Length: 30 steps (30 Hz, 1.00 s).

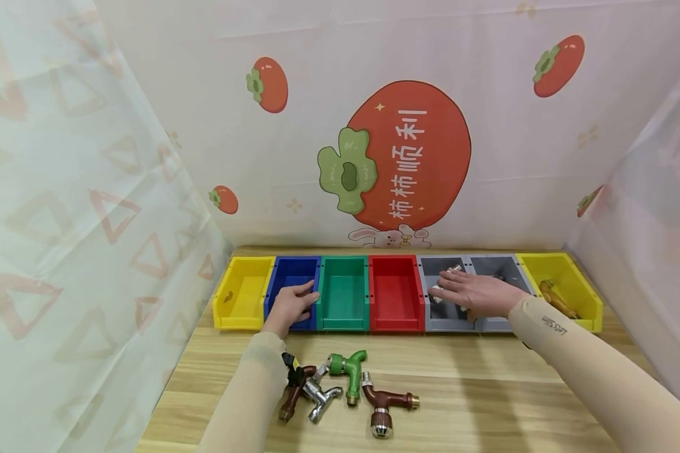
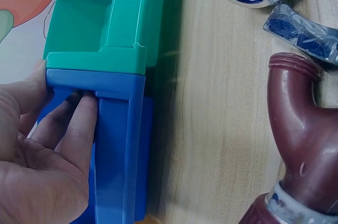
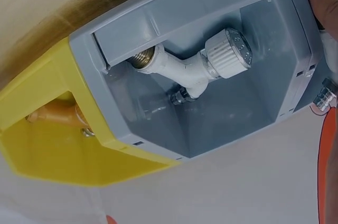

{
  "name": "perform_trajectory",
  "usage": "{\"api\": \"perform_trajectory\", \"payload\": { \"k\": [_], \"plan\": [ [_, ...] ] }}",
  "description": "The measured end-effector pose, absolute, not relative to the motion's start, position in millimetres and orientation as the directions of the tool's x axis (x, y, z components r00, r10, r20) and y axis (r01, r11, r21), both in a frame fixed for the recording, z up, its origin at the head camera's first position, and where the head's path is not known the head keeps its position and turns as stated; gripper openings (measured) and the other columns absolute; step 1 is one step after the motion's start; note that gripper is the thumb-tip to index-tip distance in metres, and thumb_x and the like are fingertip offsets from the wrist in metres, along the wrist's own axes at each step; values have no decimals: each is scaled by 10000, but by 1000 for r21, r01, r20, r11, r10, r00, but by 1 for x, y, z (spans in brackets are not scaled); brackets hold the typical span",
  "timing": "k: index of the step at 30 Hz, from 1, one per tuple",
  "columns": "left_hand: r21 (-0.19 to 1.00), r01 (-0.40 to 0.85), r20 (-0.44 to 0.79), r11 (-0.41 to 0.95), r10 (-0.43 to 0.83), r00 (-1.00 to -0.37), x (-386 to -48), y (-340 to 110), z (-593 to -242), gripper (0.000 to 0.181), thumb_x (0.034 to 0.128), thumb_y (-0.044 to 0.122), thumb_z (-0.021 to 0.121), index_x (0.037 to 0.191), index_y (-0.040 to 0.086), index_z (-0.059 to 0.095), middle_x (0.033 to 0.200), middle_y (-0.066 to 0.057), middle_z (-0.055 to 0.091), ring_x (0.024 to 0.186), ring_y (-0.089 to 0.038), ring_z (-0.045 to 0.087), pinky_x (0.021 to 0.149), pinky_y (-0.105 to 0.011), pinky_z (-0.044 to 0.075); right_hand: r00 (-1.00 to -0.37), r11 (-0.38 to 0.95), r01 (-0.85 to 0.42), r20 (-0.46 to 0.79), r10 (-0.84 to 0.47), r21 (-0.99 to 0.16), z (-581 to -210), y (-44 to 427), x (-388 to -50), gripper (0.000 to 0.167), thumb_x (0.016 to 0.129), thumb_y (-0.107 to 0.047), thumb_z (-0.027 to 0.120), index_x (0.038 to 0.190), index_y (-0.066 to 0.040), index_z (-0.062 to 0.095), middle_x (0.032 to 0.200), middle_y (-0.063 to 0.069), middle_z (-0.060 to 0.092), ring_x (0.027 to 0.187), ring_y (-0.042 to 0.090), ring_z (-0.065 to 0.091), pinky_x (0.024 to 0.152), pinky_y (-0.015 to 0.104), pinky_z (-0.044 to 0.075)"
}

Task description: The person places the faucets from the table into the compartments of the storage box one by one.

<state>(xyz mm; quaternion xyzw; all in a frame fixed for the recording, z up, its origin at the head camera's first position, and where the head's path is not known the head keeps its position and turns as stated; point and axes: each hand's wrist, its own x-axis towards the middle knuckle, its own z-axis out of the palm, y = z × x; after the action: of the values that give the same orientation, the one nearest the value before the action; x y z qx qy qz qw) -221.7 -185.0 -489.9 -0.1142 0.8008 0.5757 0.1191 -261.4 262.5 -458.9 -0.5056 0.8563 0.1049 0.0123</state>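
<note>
My left hand (image 1: 291,307) reaches into the blue bin (image 2: 113,150), its fingers bent inside against the wall beside the green bin (image 1: 344,296). The thumb lies at the adjoining rims, so the hand grips the blue bin's edge. My right hand (image 1: 478,294) stretches flat over the left grey bin (image 1: 430,270), fingers extended. Its thumb touches that bin's rim in the right wrist view. Below the hand lies a white faucet (image 1: 437,293), partly hidden. Another white faucet (image 3: 185,71) lies in the right grey bin (image 3: 227,113).
An orange-yellow faucet (image 1: 555,299) lies in the right yellow bin (image 1: 589,292). The red bin (image 1: 396,296) stands mid-row; a left yellow bin (image 1: 249,292) ends it. In front lie a green faucet (image 1: 352,371), a silver faucet (image 1: 320,396) and brown faucets (image 1: 382,402).
</note>
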Motion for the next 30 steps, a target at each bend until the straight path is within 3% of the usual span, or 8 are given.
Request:
{"api": "perform_trajectory", "payload": {
  "k": [9,19,27,30],
  "plan": [
    [895,-324,-322,308,-58,-945,-223,-185,-489,525,1025,250,646,1529,250,501,1489,-102,565,1322,-325,574,1013,-480,541,-515,500,-857,-170,-840,124,-463,263,-263,978,745,-147,919,1575,-136,401,1533,182,498,1427,410,434,1057,482,514],
    [888,-334,-333,317,-59,-941,-223,-184,-490,536,1031,247,639,1543,249,479,1482,-98,572,1323,-314,575,1021,-474,536,-483,468,-875,-157,-861,126,-466,265,-265,943,747,-161,922,1554,-130,435,1538,173,495,1431,397,436,1034,454,535],
    [889,-332,-331,316,-60,-942,-223,-184,-491,535,1032,248,637,1543,245,480,1485,-95,568,1324,-305,576,1023,-479,532,-489,474,-872,-165,-857,121,-469,266,-265,995,747,-210,920,1581,-167,379,1495,144,548,1386,357,496,879,345,613],
    [890,-330,-329,315,-60,-943,-223,-184,-492,533,1033,250,636,1542,244,481,1493,-96,561,1327,-305,573,1024,-483,532,-491,475,-870,-144,-859,132,-468,266,-263,982,751,-247,919,1577,-162,394,1461,136,583,1360,351,529,893,366,610]
  ]
}}
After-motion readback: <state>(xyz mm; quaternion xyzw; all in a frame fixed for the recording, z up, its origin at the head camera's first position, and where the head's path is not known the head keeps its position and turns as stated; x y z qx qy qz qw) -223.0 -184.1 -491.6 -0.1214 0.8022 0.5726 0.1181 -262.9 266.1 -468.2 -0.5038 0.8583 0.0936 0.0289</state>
